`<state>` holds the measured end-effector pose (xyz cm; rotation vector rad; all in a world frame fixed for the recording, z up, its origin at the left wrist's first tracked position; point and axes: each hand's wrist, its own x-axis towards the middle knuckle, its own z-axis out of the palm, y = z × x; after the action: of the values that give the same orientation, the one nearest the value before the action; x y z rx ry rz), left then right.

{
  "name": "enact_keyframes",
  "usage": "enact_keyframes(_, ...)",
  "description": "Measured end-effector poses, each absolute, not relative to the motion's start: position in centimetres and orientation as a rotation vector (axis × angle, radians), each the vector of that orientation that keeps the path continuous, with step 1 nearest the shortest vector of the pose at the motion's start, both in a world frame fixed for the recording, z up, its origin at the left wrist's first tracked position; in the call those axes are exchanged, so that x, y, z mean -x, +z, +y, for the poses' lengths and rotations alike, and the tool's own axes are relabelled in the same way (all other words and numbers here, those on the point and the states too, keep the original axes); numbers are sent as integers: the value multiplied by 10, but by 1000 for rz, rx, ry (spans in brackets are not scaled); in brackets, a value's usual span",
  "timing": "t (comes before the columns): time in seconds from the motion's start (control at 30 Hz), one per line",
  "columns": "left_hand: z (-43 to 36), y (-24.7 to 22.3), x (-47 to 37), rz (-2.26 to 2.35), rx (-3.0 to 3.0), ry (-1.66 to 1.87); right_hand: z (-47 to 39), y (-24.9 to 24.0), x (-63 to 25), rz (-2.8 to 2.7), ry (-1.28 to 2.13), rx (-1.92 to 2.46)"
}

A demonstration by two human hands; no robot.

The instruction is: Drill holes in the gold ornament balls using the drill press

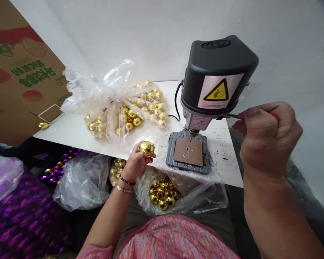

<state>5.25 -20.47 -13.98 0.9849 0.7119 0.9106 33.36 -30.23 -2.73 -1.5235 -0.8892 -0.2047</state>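
My left hand (138,160) holds a shiny gold ball ornament (146,148) in its fingertips, over the table's front edge and left of the drill base. On the right, my right hand (270,133) is closed round the feed lever (233,116) of a small black bench drill press (218,68). The lever's red grip shows between the fingers. Under the chuck (193,132), the drill bit points down at a brown square block (188,151) with a small hole in it. That block lies on the grey metal base (170,158), and no ball rests on it.
A clear plastic bag of gold balls (129,118) stands on the white table (70,129). Another open bag of gold balls (166,194) sits at my lap. Dark shavings surround the base. A cardboard box (24,79) and purple balls (29,216) in plastic are at left.
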Motion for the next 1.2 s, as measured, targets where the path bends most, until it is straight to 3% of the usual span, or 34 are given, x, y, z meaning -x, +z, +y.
enact_keyframes(0.47,-199,-146,-154,939,-1534,630,-300,-6,-326,-922,-59,1400)
enact_keyframes(1.2,-197,-130,-189,1047,-2142,420,-300,5,-328,-929,-9,1506)
